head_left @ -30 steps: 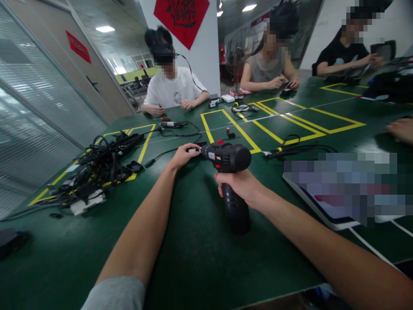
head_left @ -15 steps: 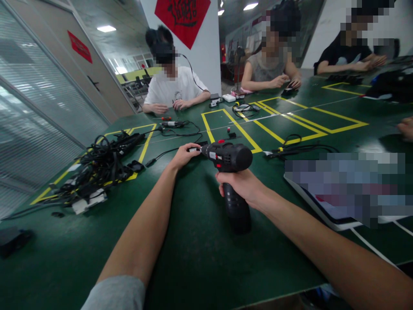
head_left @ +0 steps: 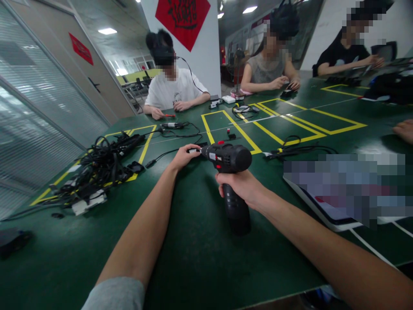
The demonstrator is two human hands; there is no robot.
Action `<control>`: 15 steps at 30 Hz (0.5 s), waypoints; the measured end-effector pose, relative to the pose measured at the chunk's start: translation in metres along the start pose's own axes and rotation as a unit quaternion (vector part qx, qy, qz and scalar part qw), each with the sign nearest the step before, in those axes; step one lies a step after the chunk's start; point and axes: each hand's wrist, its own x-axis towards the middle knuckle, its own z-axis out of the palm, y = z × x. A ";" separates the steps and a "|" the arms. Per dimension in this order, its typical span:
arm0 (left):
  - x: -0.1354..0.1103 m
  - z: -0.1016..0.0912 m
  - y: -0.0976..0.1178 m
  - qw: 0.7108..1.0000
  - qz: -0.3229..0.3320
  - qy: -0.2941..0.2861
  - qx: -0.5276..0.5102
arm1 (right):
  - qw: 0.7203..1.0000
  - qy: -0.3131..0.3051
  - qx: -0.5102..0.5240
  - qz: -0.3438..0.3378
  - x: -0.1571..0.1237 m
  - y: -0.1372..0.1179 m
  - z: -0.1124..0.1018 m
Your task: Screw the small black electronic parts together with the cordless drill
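A black cordless drill (head_left: 229, 160) with red details stands upright over the green table (head_left: 193, 254). My right hand (head_left: 241, 186) is wrapped round its handle. My left hand (head_left: 184, 156) is pinched at the drill's nose, its fingers closed on a small silvery bit (head_left: 193, 150) at the chuck. The drill's base rests on or just above the table top.
A tangle of black cables and chargers (head_left: 97, 168) lies at the left inside yellow tape lines. A tablet (head_left: 325, 206) lies at the right beside a black cable with yellow tips (head_left: 290, 148). Three other people sit along the far edge; another person's hand (head_left: 403, 130) shows at the right.
Both my hands and the drill stay almost where they were. The person in the white shirt across the table has moved a hand to a red-handled tool.
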 end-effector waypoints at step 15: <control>-0.001 0.000 0.002 1.000 -0.003 -0.002 -0.007 | 1.000 0.000 0.008 -0.008 0.000 0.002 -0.002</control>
